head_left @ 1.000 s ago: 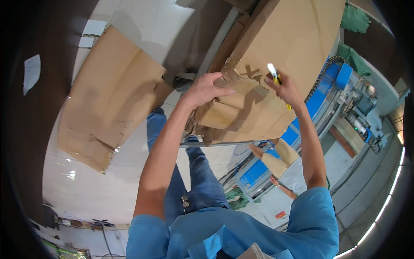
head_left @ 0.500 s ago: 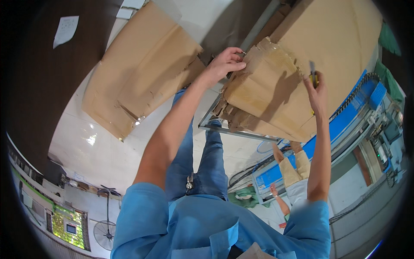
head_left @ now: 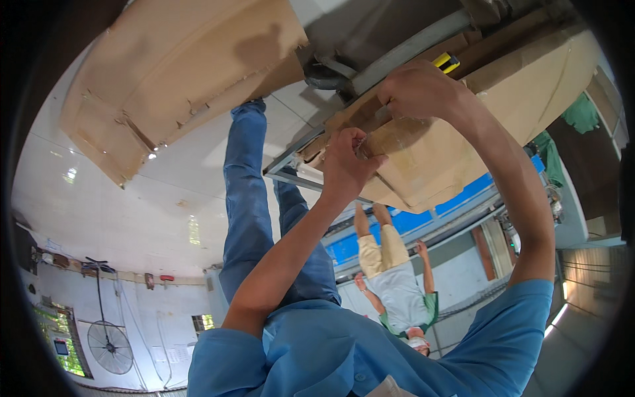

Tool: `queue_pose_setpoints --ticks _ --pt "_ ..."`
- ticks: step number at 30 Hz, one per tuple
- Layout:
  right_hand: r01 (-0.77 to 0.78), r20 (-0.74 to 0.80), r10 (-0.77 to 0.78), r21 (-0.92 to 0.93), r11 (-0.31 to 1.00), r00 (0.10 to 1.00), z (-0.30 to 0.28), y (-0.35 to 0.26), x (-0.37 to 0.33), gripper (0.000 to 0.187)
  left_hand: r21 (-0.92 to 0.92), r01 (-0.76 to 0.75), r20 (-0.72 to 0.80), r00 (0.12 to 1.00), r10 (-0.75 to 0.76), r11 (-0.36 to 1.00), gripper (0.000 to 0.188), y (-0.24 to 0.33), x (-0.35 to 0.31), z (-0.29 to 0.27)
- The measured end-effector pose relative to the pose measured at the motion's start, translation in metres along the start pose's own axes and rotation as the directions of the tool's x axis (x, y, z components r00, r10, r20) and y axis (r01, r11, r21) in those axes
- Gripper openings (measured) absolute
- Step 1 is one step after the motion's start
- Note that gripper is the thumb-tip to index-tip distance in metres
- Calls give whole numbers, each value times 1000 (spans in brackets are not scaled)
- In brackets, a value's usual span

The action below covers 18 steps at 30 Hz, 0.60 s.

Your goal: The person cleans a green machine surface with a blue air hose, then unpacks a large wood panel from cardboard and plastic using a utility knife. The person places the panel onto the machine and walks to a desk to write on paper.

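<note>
1. White floor tiles (head_left: 132, 212) fill the left of the view, with a torn sheet of cardboard (head_left: 178, 73) lying flat on them.
2. Another person (head_left: 397, 278) in a pale shirt and tan shorts stands farther off, near a blue panel (head_left: 423, 215).
3. A metal frame (head_left: 311, 155) runs across the middle, and a folded cardboard piece (head_left: 430, 152) rests on it.
4. The left hand (head_left: 347, 165) is closed, its fingers pinching the near edge of the folded cardboard.
5. The right hand (head_left: 423, 89) is curled shut over the top of the same cardboard, gripping a yellow-and-black tool (head_left: 446, 63) whose end pokes out beside it.
6. Both forearms reach up from blue sleeves (head_left: 503, 337).
</note>
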State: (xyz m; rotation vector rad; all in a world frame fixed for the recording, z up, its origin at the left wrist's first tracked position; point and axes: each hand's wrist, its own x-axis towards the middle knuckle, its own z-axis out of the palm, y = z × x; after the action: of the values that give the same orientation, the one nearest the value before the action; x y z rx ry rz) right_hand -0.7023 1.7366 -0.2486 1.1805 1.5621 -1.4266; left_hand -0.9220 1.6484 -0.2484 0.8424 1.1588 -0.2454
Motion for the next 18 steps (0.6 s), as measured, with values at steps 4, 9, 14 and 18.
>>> queue_pose_setpoints --ticks 4,9,14,18 --pt "97 66 -101 65 993 993 3 2 18 17 7 61 98 993 -61 998 57 -4 10 0" --pt "197 129 -205 72 978 970 5 -1 32 12 10 -43 57 997 43 999 56 -7 11 1" --pt "158 220 -173 80 984 960 -1 -2 35 14 7 -53 44 998 53 999 56 -5 7 2" --pt "175 239 -186 65 982 953 -4 -3 32 13 8 -51 7 999 51 999 56 -4 5 1"
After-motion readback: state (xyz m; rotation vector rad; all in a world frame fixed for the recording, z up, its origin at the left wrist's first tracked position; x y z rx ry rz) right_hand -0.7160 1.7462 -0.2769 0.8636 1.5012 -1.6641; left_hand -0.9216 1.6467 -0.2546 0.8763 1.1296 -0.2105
